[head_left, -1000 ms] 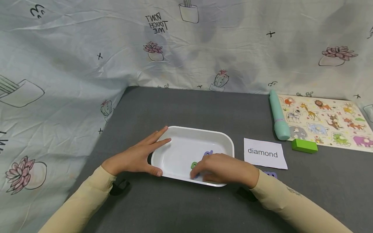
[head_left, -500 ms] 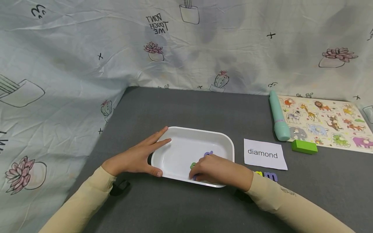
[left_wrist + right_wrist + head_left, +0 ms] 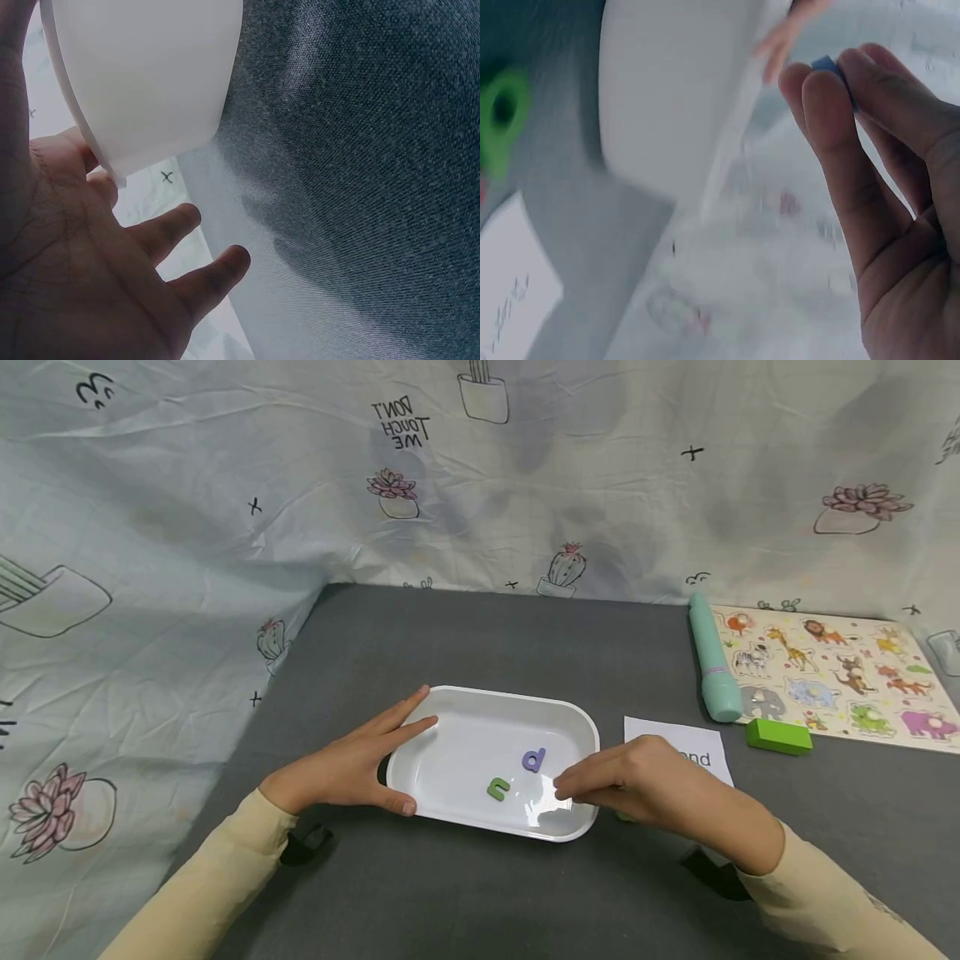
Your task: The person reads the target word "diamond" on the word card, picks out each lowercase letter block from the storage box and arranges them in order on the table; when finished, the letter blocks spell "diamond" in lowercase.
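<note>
My left hand (image 3: 352,760) rests spread against the left end of a white tray (image 3: 480,695), with straight fingers at its rim. Inside the tray lie a green letter n (image 3: 498,789) and a purple letter d (image 3: 533,760). My right hand (image 3: 652,785) hovers over the tray's right edge. Between thumb and fingertips it pinches a small blue piece (image 3: 826,64), mostly hidden, so its shape cannot be told. Beneath that hand is a white word card (image 3: 708,753), partly covered, and a green letter (image 3: 504,112) shows blurred in the right wrist view.
At the right lie an animal picture board (image 3: 840,681), a teal pen-like stick (image 3: 715,664) and a bright green block (image 3: 780,737). A printed cloth (image 3: 480,477) hangs behind the dark grey table (image 3: 450,635).
My right hand has lifted from among the letters and moved right, over the tray's edge and the card, with the blue piece pinched. The left hand stays put.
</note>
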A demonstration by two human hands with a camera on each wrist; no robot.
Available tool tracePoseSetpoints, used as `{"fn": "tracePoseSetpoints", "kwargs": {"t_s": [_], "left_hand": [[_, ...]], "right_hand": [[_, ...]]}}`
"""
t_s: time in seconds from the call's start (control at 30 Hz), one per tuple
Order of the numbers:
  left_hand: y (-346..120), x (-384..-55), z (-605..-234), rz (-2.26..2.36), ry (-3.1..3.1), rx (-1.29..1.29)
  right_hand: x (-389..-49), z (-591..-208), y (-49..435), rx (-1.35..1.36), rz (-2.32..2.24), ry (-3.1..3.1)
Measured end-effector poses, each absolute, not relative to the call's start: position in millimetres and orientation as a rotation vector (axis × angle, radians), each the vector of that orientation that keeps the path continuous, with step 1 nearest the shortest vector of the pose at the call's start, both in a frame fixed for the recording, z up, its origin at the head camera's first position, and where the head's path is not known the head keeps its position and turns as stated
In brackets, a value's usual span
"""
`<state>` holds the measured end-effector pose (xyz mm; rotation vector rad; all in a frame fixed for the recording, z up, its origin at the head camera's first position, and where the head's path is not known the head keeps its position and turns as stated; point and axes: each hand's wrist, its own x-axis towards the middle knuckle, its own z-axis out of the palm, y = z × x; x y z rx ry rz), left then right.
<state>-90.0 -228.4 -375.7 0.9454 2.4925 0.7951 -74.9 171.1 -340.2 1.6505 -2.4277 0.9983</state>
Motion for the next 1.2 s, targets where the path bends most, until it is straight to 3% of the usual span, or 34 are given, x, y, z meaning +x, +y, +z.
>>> {"fn": "tracePoseSetpoints", "kwargs": {"t_s": [0.53,1.03,1.2], "left_hand": [[-229.3,-90.5,-378.5,0.808,2.48,0.938],[-229.9,-92.0,-378.0,0.841,2.457,0.941],[-229.3,-92.9,-380.1,0.843,2.456,0.925]], "right_hand": [[-51.5,-321.8,277.5,1.1,0.789,-2.643],[-34.0,-383.4,322.2,0.786,0.719,-2.984],[-34.3,-396.9,324.9,0.804,0.714,-2.958]]}}
